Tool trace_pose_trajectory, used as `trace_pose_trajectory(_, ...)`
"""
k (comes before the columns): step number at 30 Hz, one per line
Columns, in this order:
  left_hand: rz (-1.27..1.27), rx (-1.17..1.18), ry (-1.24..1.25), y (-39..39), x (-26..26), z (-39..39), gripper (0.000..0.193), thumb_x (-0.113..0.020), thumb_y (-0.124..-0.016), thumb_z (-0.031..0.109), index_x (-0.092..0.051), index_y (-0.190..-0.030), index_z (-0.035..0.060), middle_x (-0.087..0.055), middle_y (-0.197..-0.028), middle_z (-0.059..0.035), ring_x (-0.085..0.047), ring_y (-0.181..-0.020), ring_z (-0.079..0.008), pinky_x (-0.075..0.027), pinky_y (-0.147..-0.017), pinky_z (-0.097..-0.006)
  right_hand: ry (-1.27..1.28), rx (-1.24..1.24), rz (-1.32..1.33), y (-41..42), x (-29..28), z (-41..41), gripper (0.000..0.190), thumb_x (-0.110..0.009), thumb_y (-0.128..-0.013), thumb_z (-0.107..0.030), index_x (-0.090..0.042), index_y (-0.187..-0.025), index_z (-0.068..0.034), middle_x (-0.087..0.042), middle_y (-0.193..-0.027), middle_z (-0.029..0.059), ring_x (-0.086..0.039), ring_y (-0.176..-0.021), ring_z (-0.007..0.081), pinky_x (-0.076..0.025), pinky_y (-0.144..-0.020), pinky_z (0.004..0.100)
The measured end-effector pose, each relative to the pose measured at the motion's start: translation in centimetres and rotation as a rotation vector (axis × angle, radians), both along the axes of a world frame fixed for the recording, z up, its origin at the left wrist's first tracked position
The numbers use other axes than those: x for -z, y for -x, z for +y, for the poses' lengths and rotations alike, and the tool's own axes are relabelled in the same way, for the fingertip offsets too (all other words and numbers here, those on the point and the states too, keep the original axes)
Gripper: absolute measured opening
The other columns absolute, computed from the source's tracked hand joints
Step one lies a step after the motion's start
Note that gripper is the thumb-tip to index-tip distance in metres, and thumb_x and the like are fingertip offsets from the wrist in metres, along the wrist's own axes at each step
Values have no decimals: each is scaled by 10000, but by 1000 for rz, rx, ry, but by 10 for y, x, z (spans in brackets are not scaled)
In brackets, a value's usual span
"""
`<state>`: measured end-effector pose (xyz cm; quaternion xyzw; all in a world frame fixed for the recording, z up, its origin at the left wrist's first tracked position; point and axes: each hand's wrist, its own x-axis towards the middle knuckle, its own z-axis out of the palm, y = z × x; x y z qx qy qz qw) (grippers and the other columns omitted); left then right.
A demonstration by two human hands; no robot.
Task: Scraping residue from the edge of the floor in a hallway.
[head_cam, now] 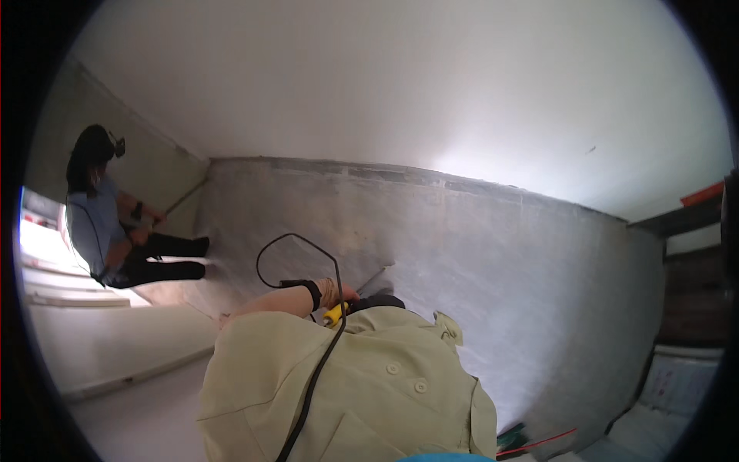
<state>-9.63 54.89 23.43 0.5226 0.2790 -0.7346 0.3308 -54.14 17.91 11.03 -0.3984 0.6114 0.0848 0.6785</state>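
Note:
My left hand [345, 293] is low in front of my body, partly hidden by the front of my beige jacket [369, 392]. It grips a tool with a yellow handle [335, 313], whose thin shaft [372, 279] slants away towards the grey floor. The kind of tool is hard to tell. Around my left wrist sits a black band [315, 294]. A black cable [336, 271] loops near the band and runs down across the jacket. My right hand is out of view.
A co-worker [98, 213] at the left holds a long pole [182, 199]. A white wall [392, 81] borders the grey floor [491, 277]. Low at the right lie a green object [511, 437] and a red stick [545, 440]. A whitish box [675, 378] bears writing.

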Motion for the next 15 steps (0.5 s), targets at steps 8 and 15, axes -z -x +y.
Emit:
trace_pose_trajectory(8, -298, -64, 4, 36, 65, -33, 165, -511, -759, 161, -514, -631, 57, -515, -537, -48, -501, -459, -167, -395, -393, -323, -75, -315, 9, -123, -9, -158, 325, -400, -852, -301, -397, -1125, -123, -543, -987, 120, -569, -769, 263, -445, -590, 377)
trace_pose_trajectory(15, -241, -737, -167, 136, 32, -74, 184, -548, -771, 211, -525, -652, 73, -498, -541, -28, -476, -443, -131, -381, -363, -285, -203, -649, -48, -274, 25, -221, 319, -394, -853, -301, -397, -1119, -126, -537, -1009, 120, -563, -800, 273, -444, -614, 386)
